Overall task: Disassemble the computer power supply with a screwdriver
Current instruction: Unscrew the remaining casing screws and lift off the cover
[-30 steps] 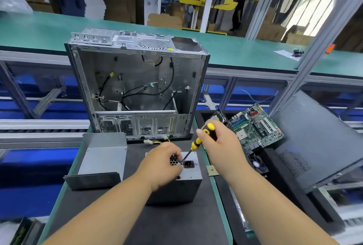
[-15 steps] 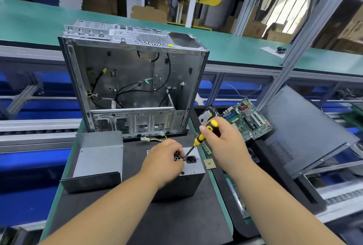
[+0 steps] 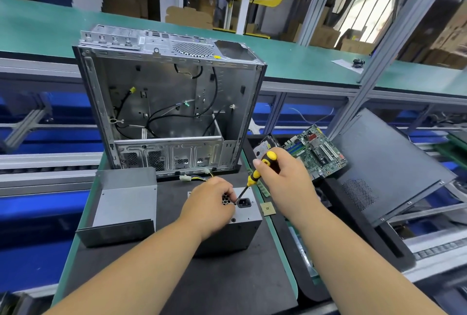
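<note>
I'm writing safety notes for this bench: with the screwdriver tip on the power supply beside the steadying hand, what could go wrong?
The screwdriver tip sits right beside the left hand fingers; a slip could jab them. A freed screw could roll off the power supply and get lost. The small chip near the mat's edge might be knocked off.

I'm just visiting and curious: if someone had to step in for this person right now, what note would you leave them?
Left hand rests on top of the power supply, steadying it on the black mat.
Right hand grips the yellow-and-black screwdriver, tip at a screw beside the power socket.
Done: the supply is out of the open case.
Left: that screw, at least one more on the top face, then the cover.
</note>
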The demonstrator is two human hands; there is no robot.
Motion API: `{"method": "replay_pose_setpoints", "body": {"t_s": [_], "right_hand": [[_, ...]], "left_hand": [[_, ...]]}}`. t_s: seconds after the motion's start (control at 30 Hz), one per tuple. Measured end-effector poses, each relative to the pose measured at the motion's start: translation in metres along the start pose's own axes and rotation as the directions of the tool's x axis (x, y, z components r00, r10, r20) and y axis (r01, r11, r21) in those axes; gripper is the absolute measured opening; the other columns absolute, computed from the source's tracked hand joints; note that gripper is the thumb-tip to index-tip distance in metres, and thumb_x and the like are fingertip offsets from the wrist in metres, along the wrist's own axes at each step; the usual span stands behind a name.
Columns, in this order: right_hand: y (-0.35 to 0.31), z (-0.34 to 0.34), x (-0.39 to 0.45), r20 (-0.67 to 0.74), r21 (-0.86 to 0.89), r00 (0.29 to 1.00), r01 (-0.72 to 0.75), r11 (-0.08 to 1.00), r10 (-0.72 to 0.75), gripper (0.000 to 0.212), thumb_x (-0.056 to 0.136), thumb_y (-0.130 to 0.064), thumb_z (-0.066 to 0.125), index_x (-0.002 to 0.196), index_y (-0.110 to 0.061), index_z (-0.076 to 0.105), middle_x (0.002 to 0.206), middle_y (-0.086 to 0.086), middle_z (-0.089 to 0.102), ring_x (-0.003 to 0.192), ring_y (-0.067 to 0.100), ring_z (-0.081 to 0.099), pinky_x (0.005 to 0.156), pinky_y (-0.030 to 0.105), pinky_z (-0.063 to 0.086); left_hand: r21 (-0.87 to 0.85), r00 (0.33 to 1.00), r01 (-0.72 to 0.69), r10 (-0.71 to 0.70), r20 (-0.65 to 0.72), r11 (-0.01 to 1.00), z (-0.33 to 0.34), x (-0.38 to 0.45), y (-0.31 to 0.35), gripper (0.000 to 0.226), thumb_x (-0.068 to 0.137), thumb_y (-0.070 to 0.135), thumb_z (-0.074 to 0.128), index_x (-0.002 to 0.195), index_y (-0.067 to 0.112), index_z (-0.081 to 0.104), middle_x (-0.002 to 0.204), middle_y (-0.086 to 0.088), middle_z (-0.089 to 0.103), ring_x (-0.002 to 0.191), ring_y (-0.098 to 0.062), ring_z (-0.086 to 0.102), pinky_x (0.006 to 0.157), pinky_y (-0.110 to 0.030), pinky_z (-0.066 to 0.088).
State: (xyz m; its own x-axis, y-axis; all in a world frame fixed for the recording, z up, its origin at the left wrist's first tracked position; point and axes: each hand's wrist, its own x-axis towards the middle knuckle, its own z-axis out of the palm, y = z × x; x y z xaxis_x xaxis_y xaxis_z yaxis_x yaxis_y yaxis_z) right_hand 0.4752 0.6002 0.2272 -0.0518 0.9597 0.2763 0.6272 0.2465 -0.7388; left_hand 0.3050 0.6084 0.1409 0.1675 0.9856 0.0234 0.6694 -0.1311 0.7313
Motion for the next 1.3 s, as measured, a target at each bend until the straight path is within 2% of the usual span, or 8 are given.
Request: {"method": "replay_pose_setpoints", "body": {"t_s": [0.17, 0.37, 0.57, 0.83, 1.03, 1.1, 1.17, 1.3], "right_hand": [[-0.002, -0.001, -0.003, 0.004, -0.030, 1.000, 0.014, 0.999, -0.014, 0.028, 0.098, -0.025, 0.058, 0.079, -0.006, 0.048, 0.058, -0.026, 0.055, 0.059, -0.009, 0.055, 0.053, 0.007, 0.035], [-0.001, -0.004, -0.002, 0.003, -0.052, 1.000, -0.003, 0.999, 0.003, 0.026, 0.098, -0.033, 0.056, 0.085, -0.011, 0.055, 0.065, -0.021, 0.057, 0.064, -0.007, 0.052, 0.056, 0.024, 0.032], [-0.005, -0.003, -0.002, 0.020, -0.040, 1.000, 0.016, 0.999, -0.016, 0.029, 0.098, -0.028, 0.058, 0.075, -0.015, 0.045, 0.059, -0.025, 0.054, 0.058, -0.006, 0.053, 0.052, 0.009, 0.035], [-0.008, -0.003, -0.005, 0.044, -0.072, 0.999, 0.027, 0.997, -0.024, 0.027, 0.099, -0.029, 0.057, 0.078, -0.015, 0.046, 0.064, -0.028, 0.056, 0.061, -0.009, 0.055, 0.053, 0.020, 0.030], [-0.012, -0.004, -0.001, 0.105, -0.148, 0.994, 0.054, 0.987, -0.039, 0.020, 0.097, -0.029, 0.057, 0.088, -0.012, 0.055, 0.075, -0.006, 0.058, 0.071, 0.000, 0.058, 0.057, 0.024, 0.041], [-0.015, -0.004, 0.003, 0.143, -0.138, 0.989, 0.049, 0.989, -0.029, 0.011, 0.095, -0.025, 0.059, 0.090, -0.016, 0.058, 0.087, -0.001, 0.059, 0.078, 0.009, 0.056, 0.068, 0.032, 0.048], [-0.017, -0.004, 0.008, 0.160, -0.086, 0.987, 0.030, 0.996, -0.016, 0.005, 0.094, -0.021, 0.063, 0.090, -0.024, 0.060, 0.086, -0.007, 0.058, 0.075, 0.002, 0.055, 0.066, 0.027, 0.043], [-0.016, -0.005, 0.010, 0.115, -0.106, 0.993, 0.031, 0.994, -0.018, 0.025, 0.092, -0.023, 0.068, 0.107, -0.035, 0.052, 0.085, -0.012, 0.059, 0.076, 0.003, 0.060, 0.065, 0.026, 0.047]], "left_hand": [[0.007, 1.000, 0.000, 0.000, -0.003, 1.000, 0.000, -0.001, 0.001, 0.021, 0.077, 0.018, 0.061, 0.077, 0.038, 0.060, 0.114, 0.023, 0.054, 0.113, -0.009, 0.049, 0.092, -0.034, 0.045], [0.011, 1.000, -0.002, 0.002, -0.003, 1.000, 0.001, -0.002, 0.001, 0.022, 0.077, 0.018, 0.061, 0.078, 0.040, 0.060, 0.116, 0.023, 0.054, 0.114, -0.009, 0.049, 0.091, -0.033, 0.046], [0.028, 1.000, 0.002, -0.002, 0.003, 1.000, 0.000, -0.002, 0.001, 0.020, 0.078, 0.019, 0.061, 0.081, 0.038, 0.061, 0.117, 0.024, 0.053, 0.115, -0.010, 0.048, 0.090, -0.032, 0.044], [0.042, 1.000, 0.005, -0.005, -0.008, 0.999, 0.002, -0.003, 0.000, 0.018, 0.080, 0.020, 0.061, 0.083, 0.039, 0.061, 0.118, 0.025, 0.053, 0.115, -0.009, 0.047, 0.089, -0.031, 0.043], [0.063, 0.999, -0.007, 0.010, -0.035, 0.998, 0.004, -0.003, 0.000, 0.010, 0.081, 0.029, 0.067, 0.082, 0.037, 0.062, 0.115, 0.023, 0.054, 0.112, -0.007, 0.048, 0.082, -0.027, 0.035], [0.065, 0.998, -0.014, 0.018, -0.059, 0.998, 0.004, -0.003, 0.001, 0.010, 0.081, 0.036, 0.070, 0.080, 0.035, 0.060, 0.112, 0.021, 0.056, 0.110, -0.006, 0.049, 0.081, -0.026, 0.035], [0.066, 0.997, -0.016, 0.021, -0.075, 0.998, 0.005, -0.002, 0.002, 0.014, 0.082, 0.039, 0.071, 0.078, 0.035, 0.058, 0.109, 0.019, 0.057, 0.108, -0.006, 0.051, 0.084, -0.027, 0.041], [0.078, 0.995, -0.003, 0.011, -0.096, 0.997, 0.007, -0.002, 0.000, 0.017, 0.084, 0.041, 0.070, 0.076, 0.036, 0.056, 0.109, 0.019, 0.056, 0.107, -0.009, 0.050, 0.081, -0.026, 0.040]]}}
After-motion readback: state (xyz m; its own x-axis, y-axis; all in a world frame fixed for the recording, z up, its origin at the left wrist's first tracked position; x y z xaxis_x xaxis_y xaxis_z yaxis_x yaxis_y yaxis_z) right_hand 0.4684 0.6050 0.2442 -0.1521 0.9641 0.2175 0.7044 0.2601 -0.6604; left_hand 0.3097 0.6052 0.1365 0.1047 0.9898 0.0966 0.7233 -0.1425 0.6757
